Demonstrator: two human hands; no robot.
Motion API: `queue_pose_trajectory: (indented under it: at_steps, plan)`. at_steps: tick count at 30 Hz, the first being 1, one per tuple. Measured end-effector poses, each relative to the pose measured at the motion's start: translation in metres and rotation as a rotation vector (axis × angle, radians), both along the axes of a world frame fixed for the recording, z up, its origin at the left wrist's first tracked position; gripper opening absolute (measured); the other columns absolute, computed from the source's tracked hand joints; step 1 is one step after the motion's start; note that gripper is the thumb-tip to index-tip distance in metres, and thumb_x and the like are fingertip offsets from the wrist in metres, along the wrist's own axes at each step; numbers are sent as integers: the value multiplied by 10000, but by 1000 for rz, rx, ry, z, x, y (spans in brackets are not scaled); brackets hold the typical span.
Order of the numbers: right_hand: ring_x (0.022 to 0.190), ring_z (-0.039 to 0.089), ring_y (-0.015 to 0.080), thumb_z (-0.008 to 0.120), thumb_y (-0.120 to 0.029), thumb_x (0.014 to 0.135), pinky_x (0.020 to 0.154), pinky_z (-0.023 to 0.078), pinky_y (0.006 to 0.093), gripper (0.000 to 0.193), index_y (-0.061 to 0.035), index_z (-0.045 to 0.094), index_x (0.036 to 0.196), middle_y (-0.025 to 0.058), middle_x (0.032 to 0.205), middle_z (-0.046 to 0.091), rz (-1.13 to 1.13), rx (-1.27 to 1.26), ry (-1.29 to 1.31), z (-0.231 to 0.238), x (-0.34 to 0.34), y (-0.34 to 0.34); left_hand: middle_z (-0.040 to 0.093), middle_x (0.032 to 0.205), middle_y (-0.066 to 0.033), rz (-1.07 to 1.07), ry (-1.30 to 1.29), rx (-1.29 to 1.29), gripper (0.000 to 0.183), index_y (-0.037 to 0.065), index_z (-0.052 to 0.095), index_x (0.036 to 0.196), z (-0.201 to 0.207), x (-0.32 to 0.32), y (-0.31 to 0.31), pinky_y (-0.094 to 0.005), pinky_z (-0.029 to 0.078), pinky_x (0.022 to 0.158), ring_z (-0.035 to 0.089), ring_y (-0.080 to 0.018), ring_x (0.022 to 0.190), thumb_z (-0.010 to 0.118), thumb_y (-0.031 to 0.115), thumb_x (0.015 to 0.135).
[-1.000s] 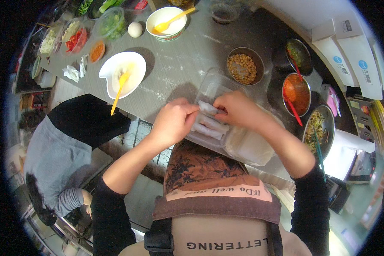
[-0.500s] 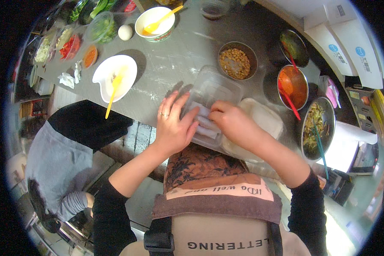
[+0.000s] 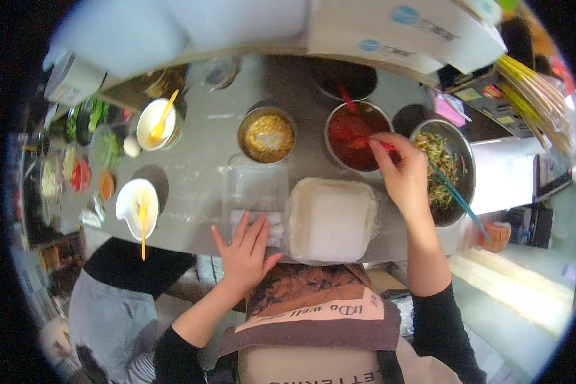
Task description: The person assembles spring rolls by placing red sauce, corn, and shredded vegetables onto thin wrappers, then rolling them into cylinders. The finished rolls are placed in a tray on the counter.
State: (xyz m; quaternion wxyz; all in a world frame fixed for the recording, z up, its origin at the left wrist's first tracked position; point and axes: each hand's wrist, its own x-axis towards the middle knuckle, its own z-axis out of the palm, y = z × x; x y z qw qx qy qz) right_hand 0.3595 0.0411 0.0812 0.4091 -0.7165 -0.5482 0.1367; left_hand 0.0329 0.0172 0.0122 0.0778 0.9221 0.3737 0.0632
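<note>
My left hand [image 3: 246,253] is open, its fingers spread over white rolled pieces [image 3: 274,230] at the near end of a clear plastic container [image 3: 256,185]. My right hand [image 3: 404,173] pinches the handle of a red spoon [image 3: 366,143]. The spoon's head is down in the red sauce [image 3: 349,131] of a metal bowl [image 3: 332,153]. Between my arms a stack of thin white sheets [image 3: 342,221] lies on plastic film.
Right of the sauce stands a metal bowl of shredded vegetables [image 3: 438,150] with blue chopsticks [image 3: 457,195]. Behind the container is a bowl of yellow beans or nuts [image 3: 267,136]. Leftward are white bowls [image 3: 129,195] with yellow spoons and an egg [image 3: 132,147]. Another person [image 3: 118,307] is at left.
My right hand has left the container and moved right to the red spoon. My left hand stays at the rolls, fingers now spread. The view has swung to the right.
</note>
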Motion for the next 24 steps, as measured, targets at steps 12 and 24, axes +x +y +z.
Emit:
queue_pose_trajectory:
  at_steps: [12, 24]
  plan:
    - [667, 609, 129, 554, -71, 940, 604, 483, 245, 175, 28, 656, 1043, 118, 838, 672, 37, -5, 148, -2, -3, 11, 505, 1366, -72, 11, 27, 30, 616, 34, 576, 1240, 3, 1, -1, -703, -2, 1072, 356, -344, 1355, 559, 507, 845]
    - [625, 465, 67, 491, -150, 997, 498, 344, 185, 249, 24, 578, 1153, 54, 860, 616, -228, 91, 1121, 16, 6, -77, 448, 1394, -122, 77, -184, -29, 386, 114, 640, 1162, 23, -1, 3, -644, 39, 1108, 271, -396, 1367, 628, 300, 824]
